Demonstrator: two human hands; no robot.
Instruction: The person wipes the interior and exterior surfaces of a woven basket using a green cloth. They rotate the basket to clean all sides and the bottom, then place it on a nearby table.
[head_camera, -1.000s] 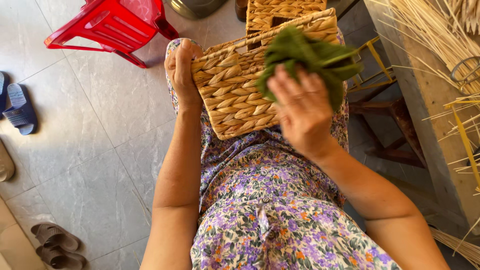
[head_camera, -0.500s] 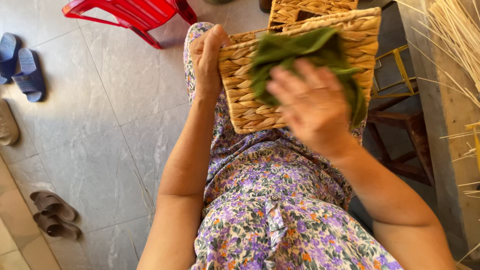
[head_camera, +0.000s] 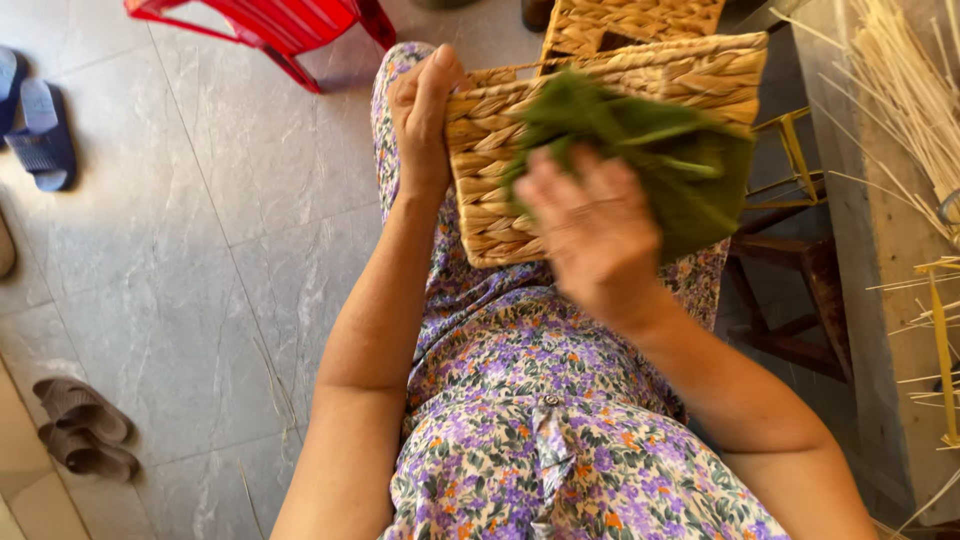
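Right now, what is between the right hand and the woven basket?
In the head view, a green cloth lies between the right hand and the woven basket, pressed against the basket's side.

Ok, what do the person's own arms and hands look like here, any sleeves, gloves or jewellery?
Both arms are bare from hand to above the elbow: no sleeves in view, no gloves. The left hand shows no ring, watch or bracelet. The right hand is motion-blurred, so small jewellery there cannot be ruled out. The only clothing visible is a floral dress, purple, orange and green on white.
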